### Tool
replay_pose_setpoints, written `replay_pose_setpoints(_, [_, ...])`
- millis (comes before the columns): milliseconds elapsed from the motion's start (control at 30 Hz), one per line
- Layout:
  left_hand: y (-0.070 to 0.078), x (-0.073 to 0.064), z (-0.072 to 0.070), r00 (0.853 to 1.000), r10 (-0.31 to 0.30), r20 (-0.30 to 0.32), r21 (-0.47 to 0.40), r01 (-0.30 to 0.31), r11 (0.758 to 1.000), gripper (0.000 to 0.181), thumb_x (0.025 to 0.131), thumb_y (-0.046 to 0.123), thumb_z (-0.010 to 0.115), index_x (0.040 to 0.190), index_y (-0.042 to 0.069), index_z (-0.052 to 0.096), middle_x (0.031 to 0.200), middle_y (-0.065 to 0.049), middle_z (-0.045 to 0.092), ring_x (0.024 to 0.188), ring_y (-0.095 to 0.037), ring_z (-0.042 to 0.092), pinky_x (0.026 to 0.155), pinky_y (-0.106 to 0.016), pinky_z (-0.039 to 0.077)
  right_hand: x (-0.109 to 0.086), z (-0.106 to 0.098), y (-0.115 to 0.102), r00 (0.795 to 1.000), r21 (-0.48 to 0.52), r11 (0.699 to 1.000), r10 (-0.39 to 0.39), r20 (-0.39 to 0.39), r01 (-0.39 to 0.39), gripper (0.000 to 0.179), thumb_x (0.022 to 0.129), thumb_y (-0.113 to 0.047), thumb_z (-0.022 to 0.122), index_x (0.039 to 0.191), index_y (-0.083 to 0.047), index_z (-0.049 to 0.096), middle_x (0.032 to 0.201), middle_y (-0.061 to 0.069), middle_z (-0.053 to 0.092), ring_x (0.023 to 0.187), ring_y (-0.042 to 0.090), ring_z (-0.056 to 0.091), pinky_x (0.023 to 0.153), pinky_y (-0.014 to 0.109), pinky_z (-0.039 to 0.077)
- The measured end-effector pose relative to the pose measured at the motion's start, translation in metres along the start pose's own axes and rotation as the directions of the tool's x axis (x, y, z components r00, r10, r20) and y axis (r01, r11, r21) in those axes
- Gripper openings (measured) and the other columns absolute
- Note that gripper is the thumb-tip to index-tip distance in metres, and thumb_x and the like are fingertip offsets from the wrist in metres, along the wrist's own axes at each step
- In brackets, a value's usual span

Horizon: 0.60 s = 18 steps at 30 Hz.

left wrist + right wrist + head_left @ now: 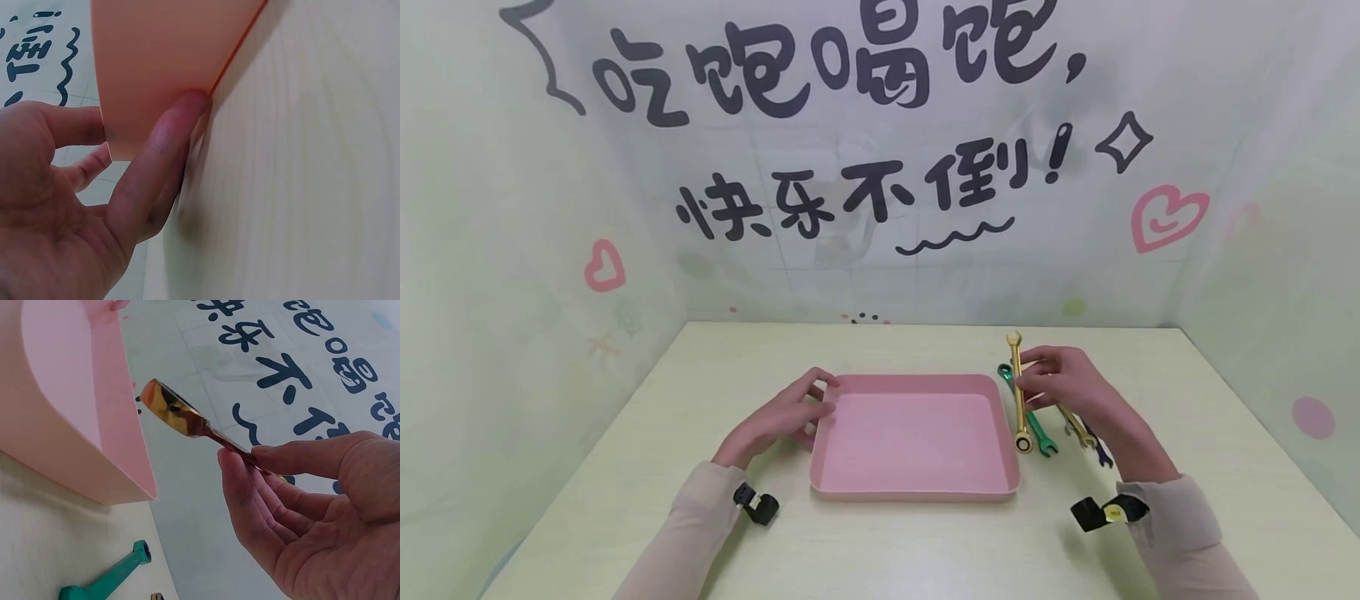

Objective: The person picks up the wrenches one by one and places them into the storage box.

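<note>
My right hand (pixel 1060 379) pinches a gold combination wrench (pixel 1018 400) between thumb and fingers, just beyond the tray's right side. In the right wrist view the wrench's shiny ring end (pixel 172 407) points away from the fingertips, raised above the table. At the opposite side, my left hand (pixel 786 410) grips the left wall of a pink rectangular tray (pixel 917 497). The left wrist view has the thumb (pixel 165 140) against the tray's outer wall (pixel 162 50), with other fingers at its edge. Nothing lies inside the tray.
Right of the tray lies a green wrench (pixel 1043 437), partly behind the gold one. Another gold wrench (pixel 1078 429) and a dark wrench (pixel 1103 454) lie under the right forearm, partly hidden. A printed curtain (pixel 850 283) stands behind the pale wooden table (pixel 925 558).
</note>
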<state>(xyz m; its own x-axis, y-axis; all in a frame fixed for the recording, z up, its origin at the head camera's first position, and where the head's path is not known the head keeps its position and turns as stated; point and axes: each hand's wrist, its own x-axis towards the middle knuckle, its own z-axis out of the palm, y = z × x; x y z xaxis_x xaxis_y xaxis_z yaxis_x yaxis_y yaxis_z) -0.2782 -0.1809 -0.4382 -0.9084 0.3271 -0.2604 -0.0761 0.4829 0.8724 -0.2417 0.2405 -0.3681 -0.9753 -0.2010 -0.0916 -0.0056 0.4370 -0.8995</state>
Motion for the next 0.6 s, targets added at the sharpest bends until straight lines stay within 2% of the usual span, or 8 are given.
replay_pose_setpoints(233, [-0.001,-0.001,-0.001,1.0,0.004,0.001,-0.002,-0.004,1.0,0.04,0.104,0.017,0.057,0.142,0.016,0.045,0.134,-0.022,0.045,0.089,-0.028,0.066,0.064,-0.04,0.064,0.001,0.01,-0.001,1.0,0.024,1.0,-0.01,0.022,0.009,0.049,0.098,-0.006,0.067,0.138,0.014,0.048,0.105,0.024,0.072,0.078,0.017,0.073,0.08,0.043,0.066])
replay_pose_setpoints(467, [-0.001,0.0,-0.001,1.0,0.008,0.009,-0.007,-0.008,1.0,0.039,0.104,0.016,0.057,0.142,0.016,0.045,0.134,-0.022,0.045,0.088,-0.028,0.065,0.062,-0.04,0.064,0.004,0.019,-0.002,1.0,0.033,0.999,0.001,0.027,-0.002,0.048,0.098,-0.008,0.067,0.138,0.012,0.05,0.111,0.029,0.071,0.08,0.018,0.075,0.076,0.036,0.066])
replay_pose_setpoints(600, [0.0,0.0,-0.001,1.0,0.008,0.008,-0.008,-0.008,1.0,0.039,0.104,0.016,0.056,0.142,0.016,0.045,0.135,-0.021,0.044,0.087,-0.028,0.065,0.062,-0.04,0.064,0.006,0.024,-0.001,0.999,0.047,0.999,-0.001,0.036,0.0,0.047,0.098,-0.007,0.067,0.137,0.012,0.05,0.109,0.029,0.071,0.08,0.019,0.075,0.077,0.04,0.066])
